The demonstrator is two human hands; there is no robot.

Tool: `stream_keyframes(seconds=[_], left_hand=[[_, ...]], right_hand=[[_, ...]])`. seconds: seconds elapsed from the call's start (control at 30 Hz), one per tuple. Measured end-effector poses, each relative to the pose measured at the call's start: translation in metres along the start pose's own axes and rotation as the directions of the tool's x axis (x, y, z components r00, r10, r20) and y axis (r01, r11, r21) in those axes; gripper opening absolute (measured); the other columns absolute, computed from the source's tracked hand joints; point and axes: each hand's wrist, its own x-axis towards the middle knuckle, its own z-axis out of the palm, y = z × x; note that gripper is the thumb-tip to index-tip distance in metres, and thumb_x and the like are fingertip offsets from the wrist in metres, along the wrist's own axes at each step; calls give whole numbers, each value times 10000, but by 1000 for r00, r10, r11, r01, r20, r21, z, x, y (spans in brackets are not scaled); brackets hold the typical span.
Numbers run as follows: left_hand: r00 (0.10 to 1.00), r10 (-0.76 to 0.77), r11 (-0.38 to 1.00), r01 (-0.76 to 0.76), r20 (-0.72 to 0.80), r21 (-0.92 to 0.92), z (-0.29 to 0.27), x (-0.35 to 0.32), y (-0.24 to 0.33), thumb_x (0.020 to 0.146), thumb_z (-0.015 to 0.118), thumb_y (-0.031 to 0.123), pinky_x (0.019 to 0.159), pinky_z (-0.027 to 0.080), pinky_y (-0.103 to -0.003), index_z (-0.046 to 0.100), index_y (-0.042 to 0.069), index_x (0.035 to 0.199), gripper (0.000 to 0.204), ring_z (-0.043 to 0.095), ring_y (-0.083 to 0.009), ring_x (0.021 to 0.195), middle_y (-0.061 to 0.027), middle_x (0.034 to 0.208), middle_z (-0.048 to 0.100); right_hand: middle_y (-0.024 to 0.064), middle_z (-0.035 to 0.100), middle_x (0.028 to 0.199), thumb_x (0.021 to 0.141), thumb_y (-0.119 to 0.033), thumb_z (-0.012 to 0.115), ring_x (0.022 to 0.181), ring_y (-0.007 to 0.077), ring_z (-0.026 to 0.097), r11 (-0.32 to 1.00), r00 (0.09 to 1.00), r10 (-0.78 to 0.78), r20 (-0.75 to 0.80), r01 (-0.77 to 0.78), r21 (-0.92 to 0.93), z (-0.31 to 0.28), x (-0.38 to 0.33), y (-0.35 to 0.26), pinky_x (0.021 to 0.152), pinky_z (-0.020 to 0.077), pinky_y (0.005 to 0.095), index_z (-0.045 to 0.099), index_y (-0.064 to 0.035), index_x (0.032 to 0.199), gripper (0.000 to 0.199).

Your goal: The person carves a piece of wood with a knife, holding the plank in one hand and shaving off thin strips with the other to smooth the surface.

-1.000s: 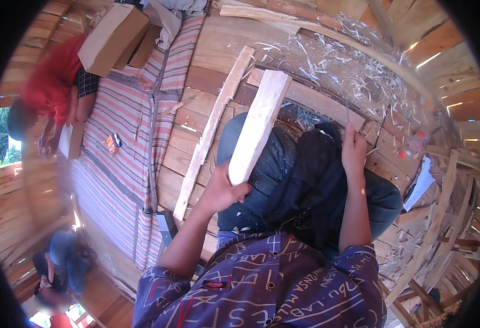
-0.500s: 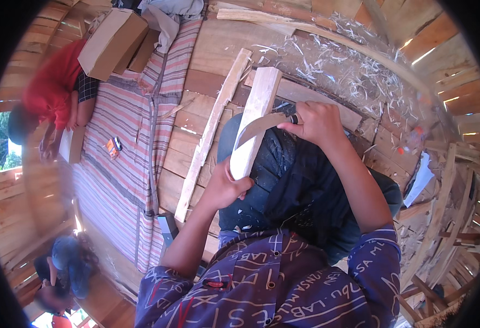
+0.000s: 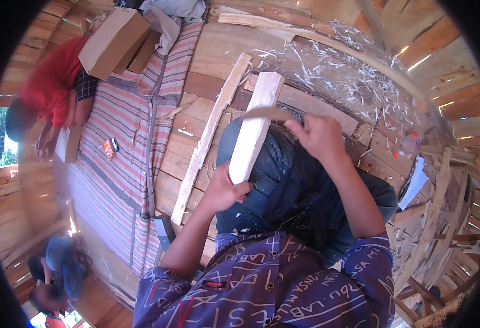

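My left hand (image 3: 224,189) is closed round the near end of a pale wooden block (image 3: 253,131), which slants up and away over my bent leg. The block's faces look freshly cut, with an angled facet toward the near end. In my right hand (image 3: 323,136) is a knife, its handle mostly hidden by the fingers. The curved knife blade (image 3: 270,113), smeared by motion, lies across the upper part of the block, pointing left. Whether its edge touches the wood I cannot tell.
A long rough wood strip (image 3: 212,136) lies on the plank floor left of the block. Shavings (image 3: 354,71) litter the far right. A striped mat (image 3: 114,180) holds a small orange packet (image 3: 110,147). A person in red (image 3: 48,82) sits by a cardboard box (image 3: 114,41); another person is lower left.
The knife has moved up the block toward its far end, and its blade has swung from slanting down-left to nearly level. My left hand stays on the block's near end.
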Motion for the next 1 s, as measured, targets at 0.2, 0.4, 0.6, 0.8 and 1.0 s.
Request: stream_keyframes(seconds=[0.2, 0.4, 0.6, 0.8, 1.0], left_hand=[[999, 44, 994, -41, -23, 106, 4, 0, 9, 726, 610, -41, 446, 442, -272, 534, -75, 1015, 300, 559, -128, 479, -57, 617, 578], [1000, 24, 1000, -24, 2, -2, -2, -4, -1, 723, 608, -39, 449, 441, -272, 539, -68, 977, 265, 567, -140, 487, -63, 618, 579], [1000, -1, 999, 0, 27, 45, 0, 6, 3, 723, 627, -30, 454, 455, -275, 528, -79, 979, 279, 587, -144, 512, -70, 638, 588], [1000, 17, 998, -18, 15, 55, -1, -2, -6, 710, 611, -42, 484, 501, -281, 544, -90, 1001, 303, 596, -159, 493, -96, 623, 601], [1000, 20, 996, -19, -12, 92, 0, -1, 1, 704, 622, -26, 453, 470, -264, 556, -87, 1023, 332, 603, -157, 491, -109, 637, 622]], right_hand=[[102, 568, 504, 807, -667, 589, 483, 281, 618, 972, 980, -168, -104, 147, -181, -3, 34, 23, 457, 481, 394, 575, -86, 585, 623], [114, 583, 524, 809, -678, 577, 501, 302, 626, 990, 987, -99, -124, 86, -112, 5, 38, 3, 453, 479, 399, 587, -75, 597, 640], [122, 587, 528, 832, -671, 556, 522, 311, 637, 945, 987, -120, -109, 79, -318, -22, 53, 50, 473, 487, 425, 612, -62, 636, 643], [130, 621, 595, 841, -649, 565, 556, 297, 646, 984, 990, -57, -130, 34, -173, -7, 29, 32, 482, 490, 419, 621, -64, 672, 611], [187, 668, 713, 890, -661, 474, 706, 366, 668, 974, 988, 120, -92, -136, -183, -26, 60, 56, 632, 520, 456, 678, -20, 791, 680]])
